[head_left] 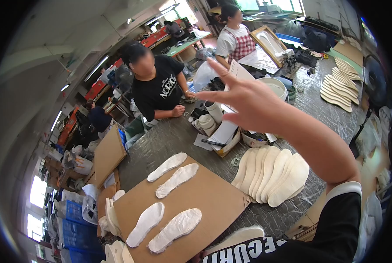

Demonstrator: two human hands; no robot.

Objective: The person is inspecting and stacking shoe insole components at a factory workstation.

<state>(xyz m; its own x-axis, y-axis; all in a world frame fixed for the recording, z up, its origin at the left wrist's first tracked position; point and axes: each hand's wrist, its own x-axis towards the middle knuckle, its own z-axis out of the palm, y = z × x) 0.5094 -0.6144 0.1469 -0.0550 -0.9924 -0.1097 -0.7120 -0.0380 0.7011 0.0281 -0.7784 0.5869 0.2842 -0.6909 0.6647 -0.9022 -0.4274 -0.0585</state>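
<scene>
My right hand (244,103) is raised above the table with its fingers spread, holding nothing. Its forearm crosses from the lower right. Below it sits a box (229,148) with papers and a black pen, beside white cups (207,125). Nearer me, a fanned stack of cream insoles (272,175) lies on the table. A brown board (213,186) carries several white, rough-edged insole shapes (175,230), set in two pairs. I do not see my left hand.
A person in a black T-shirt (156,83) leans on the table's far side; another in a checked apron (242,44) stands farther back. More cream insoles (340,90) are fanned at the far right. A white bucket (272,87) stands behind my hand. Blue crates (80,236) stand at lower left.
</scene>
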